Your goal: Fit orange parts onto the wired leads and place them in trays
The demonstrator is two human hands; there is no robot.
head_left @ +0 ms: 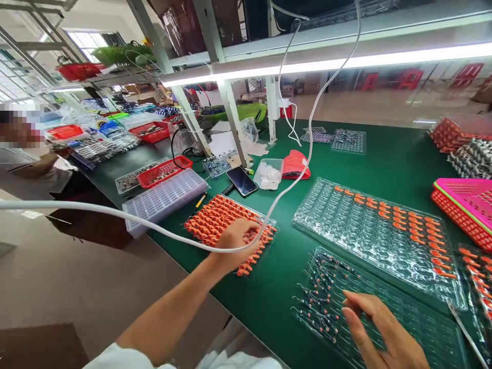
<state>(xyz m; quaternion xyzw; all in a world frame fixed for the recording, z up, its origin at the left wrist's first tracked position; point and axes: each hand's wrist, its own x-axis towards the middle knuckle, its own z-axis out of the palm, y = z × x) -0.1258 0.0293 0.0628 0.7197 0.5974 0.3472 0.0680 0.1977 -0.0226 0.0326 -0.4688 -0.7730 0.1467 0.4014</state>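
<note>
My left hand (234,241) reaches out over a clear tray heaped with small orange parts (215,218), fingers curled down onto them; what they grip is hidden. My right hand (380,328) rests near the table's front edge on a clear blister tray (418,328) that holds several thin dark wired parts (323,292) at its left end; its fingers lie close together and slightly bent. A larger clear blister tray (346,225) lies between, with orange parts (415,225) filling its right side. A white cable (300,169) hangs across in front of my left hand.
On the green table (395,159) lie a phone (242,180), a small clear box (268,174), a red object (295,165), a white gridded tray (165,197) and red baskets (163,170). A pink basket (465,205) stands at right. Another person (31,164) sits far left.
</note>
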